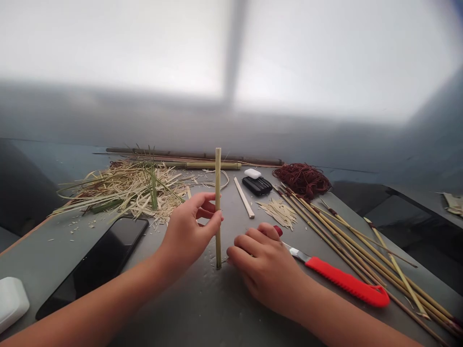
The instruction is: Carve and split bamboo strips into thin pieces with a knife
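Observation:
Upright on the grey table stands a slim bamboo strip (218, 180), pinched between the thumb and fingers of my left hand (191, 231). Its lower end touches the tabletop. Just to the right, my right hand (267, 265) rests low with its fingers curled round a tool, mostly hidden, whose dark red handle end (278, 230) pokes out past the knuckles. The fingertips are close to the foot of the strip. A utility knife with a bright red handle (347, 281) lies beside my right wrist, its blade towards that hand.
Bamboo shavings (144, 188) heap at the back left, near a black phone (97, 262) and a white case (12, 301). Several bamboo sticks (361, 246) lie right. Further back are leaf-shaped slivers (278, 212), a pale strip (244, 197), a black object (256, 185) and dark red cord (304, 179).

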A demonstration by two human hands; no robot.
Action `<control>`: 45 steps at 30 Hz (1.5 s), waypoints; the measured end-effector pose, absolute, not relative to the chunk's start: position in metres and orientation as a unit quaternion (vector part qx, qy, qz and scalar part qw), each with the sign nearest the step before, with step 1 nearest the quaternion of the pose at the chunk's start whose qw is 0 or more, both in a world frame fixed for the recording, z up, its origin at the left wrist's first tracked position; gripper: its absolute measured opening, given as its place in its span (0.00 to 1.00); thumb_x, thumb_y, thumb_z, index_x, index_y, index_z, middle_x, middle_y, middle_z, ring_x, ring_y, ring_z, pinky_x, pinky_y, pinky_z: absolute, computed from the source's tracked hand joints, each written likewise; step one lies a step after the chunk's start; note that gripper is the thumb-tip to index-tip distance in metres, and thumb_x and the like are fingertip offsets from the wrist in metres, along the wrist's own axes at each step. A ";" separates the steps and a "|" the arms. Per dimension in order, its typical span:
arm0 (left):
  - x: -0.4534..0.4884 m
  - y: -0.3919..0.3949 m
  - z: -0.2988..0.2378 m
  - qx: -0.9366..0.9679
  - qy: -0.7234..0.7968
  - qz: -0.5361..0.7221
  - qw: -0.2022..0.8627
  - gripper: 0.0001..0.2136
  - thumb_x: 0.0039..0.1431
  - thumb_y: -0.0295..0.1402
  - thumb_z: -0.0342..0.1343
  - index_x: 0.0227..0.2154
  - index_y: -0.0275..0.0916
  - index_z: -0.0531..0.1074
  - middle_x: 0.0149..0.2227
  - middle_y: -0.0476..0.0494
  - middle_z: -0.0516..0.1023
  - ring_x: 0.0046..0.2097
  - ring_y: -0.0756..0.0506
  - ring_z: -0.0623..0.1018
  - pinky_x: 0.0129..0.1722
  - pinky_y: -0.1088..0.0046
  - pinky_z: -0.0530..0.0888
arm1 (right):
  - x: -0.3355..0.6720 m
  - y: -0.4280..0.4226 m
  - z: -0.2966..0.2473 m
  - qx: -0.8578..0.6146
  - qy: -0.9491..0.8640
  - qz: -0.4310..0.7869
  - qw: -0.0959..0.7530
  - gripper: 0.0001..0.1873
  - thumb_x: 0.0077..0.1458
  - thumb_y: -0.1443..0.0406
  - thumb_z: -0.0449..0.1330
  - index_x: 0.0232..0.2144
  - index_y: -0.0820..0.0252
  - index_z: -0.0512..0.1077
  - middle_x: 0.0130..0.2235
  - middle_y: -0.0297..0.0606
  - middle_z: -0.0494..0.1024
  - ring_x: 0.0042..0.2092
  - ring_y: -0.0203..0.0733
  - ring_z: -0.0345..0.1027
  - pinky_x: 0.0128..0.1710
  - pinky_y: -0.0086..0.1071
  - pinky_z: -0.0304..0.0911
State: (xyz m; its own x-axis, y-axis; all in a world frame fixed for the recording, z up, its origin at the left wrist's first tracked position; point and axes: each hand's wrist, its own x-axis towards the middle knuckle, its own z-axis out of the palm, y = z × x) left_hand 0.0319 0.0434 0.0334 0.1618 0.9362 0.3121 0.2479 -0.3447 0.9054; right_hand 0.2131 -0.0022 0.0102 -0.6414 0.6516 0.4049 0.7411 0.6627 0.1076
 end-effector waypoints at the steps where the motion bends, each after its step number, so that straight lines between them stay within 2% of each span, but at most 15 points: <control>1: 0.032 0.042 0.033 0.683 0.444 0.473 0.335 0.10 0.56 0.31 0.56 0.42 0.38 0.71 0.33 0.47 0.77 0.35 0.46 0.79 0.31 0.71 0.78 | 0.211 -0.001 0.007 -0.385 -0.894 -0.140 0.179 0.09 0.56 0.73 0.53 0.26 0.58 0.64 0.27 0.32 0.68 0.31 0.39 0.54 0.39 0.36 0.44; 7: 0.032 0.037 0.033 0.742 0.465 0.426 0.228 0.11 0.59 0.31 0.52 0.45 0.40 0.67 0.26 0.53 0.73 0.27 0.49 0.76 0.28 0.75 0.73 | 0.203 -0.001 0.000 -0.374 -0.879 -0.191 0.224 0.13 0.56 0.77 0.49 0.26 0.58 0.65 0.26 0.34 0.68 0.32 0.40 0.54 0.39 0.37 0.45; 10: 0.032 0.035 0.034 0.758 0.479 0.401 0.187 0.11 0.59 0.30 0.51 0.45 0.40 0.65 0.26 0.52 0.73 0.29 0.48 0.77 0.29 0.73 0.73 | 0.201 -0.004 -0.001 -0.378 -0.875 -0.196 0.231 0.12 0.55 0.77 0.50 0.27 0.58 0.66 0.27 0.35 0.69 0.35 0.42 0.55 0.39 0.38 0.45; 17: 0.035 0.026 0.037 0.784 0.477 0.377 0.127 0.08 0.60 0.29 0.48 0.43 0.40 0.63 0.26 0.52 0.72 0.27 0.48 0.76 0.25 0.75 0.69 | 0.195 -0.008 -0.010 -0.389 -0.878 -0.175 0.218 0.11 0.53 0.77 0.52 0.26 0.57 0.66 0.23 0.33 0.67 0.31 0.42 0.53 0.38 0.38 0.44; 22: 0.035 0.022 0.038 0.791 0.472 0.371 0.116 0.07 0.61 0.30 0.47 0.42 0.42 0.62 0.27 0.52 0.73 0.26 0.48 0.76 0.26 0.75 0.68 | 0.192 -0.014 -0.011 -0.386 -0.883 -0.185 0.194 0.12 0.47 0.78 0.55 0.28 0.57 0.68 0.24 0.33 0.68 0.31 0.43 0.53 0.38 0.38 0.44; 29: 0.035 0.029 0.039 0.781 0.499 0.358 0.119 0.06 0.61 0.30 0.45 0.41 0.40 0.62 0.28 0.50 0.72 0.27 0.46 0.76 0.28 0.71 0.69 | 0.182 -0.019 -0.003 -0.404 -0.867 -0.235 0.173 0.11 0.44 0.78 0.57 0.23 0.57 0.64 0.23 0.35 0.66 0.31 0.44 0.53 0.39 0.39 0.44; 35: 0.030 0.041 0.034 0.746 0.501 0.390 0.200 0.07 0.58 0.30 0.49 0.40 0.41 0.62 0.26 0.52 0.72 0.29 0.46 0.76 0.30 0.70 0.71 | 0.192 -0.015 0.002 -0.415 -0.884 -0.179 0.119 0.10 0.46 0.77 0.55 0.27 0.57 0.63 0.27 0.35 0.66 0.30 0.44 0.52 0.37 0.38 0.43; 40: 0.026 0.045 0.029 0.722 0.509 0.391 0.261 0.11 0.55 0.30 0.52 0.41 0.41 0.62 0.29 0.53 0.70 0.28 0.47 0.76 0.28 0.71 0.71 | 0.197 -0.011 0.006 -0.413 -0.882 -0.165 0.158 0.13 0.41 0.80 0.52 0.25 0.58 0.61 0.27 0.35 0.67 0.31 0.42 0.53 0.37 0.38 0.43; 45: 0.029 0.040 0.031 0.740 0.524 0.365 0.211 0.12 0.56 0.29 0.50 0.44 0.40 0.61 0.30 0.51 0.71 0.27 0.47 0.75 0.28 0.70 0.69 | 0.195 -0.007 0.005 -0.388 -0.887 -0.175 0.181 0.12 0.43 0.79 0.53 0.26 0.57 0.64 0.28 0.34 0.70 0.35 0.42 0.56 0.43 0.40 0.44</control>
State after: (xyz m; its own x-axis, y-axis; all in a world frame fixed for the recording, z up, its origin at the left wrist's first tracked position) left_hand 0.0287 0.0404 0.0311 0.1848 0.9294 0.3194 0.6204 -0.3624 0.6955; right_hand 0.1955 -0.0074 0.0053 -0.6340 0.6246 0.4560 0.7510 0.6379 0.1704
